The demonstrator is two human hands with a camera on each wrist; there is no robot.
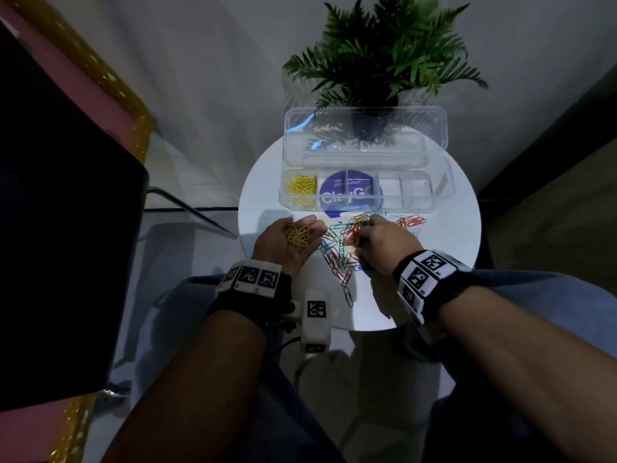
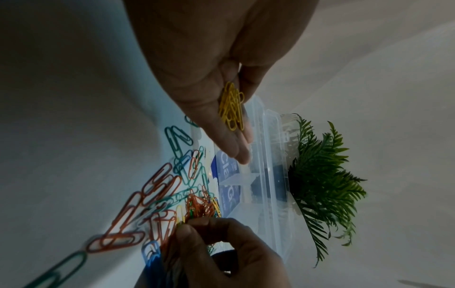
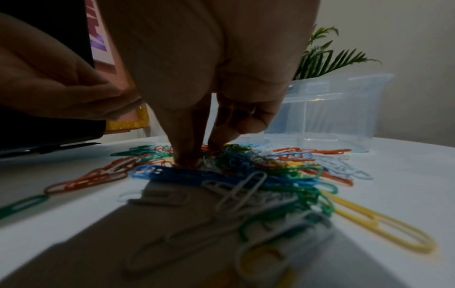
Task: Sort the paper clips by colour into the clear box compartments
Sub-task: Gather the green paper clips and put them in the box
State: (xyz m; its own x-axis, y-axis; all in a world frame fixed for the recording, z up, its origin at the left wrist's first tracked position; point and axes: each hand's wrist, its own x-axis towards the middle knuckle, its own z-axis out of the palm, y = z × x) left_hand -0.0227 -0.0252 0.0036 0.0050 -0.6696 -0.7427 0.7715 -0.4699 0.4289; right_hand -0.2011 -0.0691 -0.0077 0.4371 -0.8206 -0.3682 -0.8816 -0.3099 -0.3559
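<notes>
Head view gives me the round white table first, and on its far half the clear box with its lid standing open against a fern behind it. I count several compartments in a row; the leftmost one holds yellow clips, and the others look bare, with a blue round sticker showing through the floor of the next ones. To the left I see a dark panel and a glass surface beside the table.

Between the box and my near edge lies the mixed pile: red, green, blue, white and yellow clips spread loosely on the tabletop, with a red cluster off to the right near the box front and a few strays trailing toward me.

My left hand is palm up, just left of the pile and apart from the box, fingers relaxed and nearly straight, cupping a small heap of yellow ones on the palm. The left wrist view confirms it: the heap lies loose on the fingers, not pinched.

My right hand is down in the pile, fingers curled. From the right wrist view the fingertips press together into the tangle and touch the clips; I cannot tell whether they have a clip pinched, or which colour. A single yellow clip lies at the pile's near right edge.
</notes>
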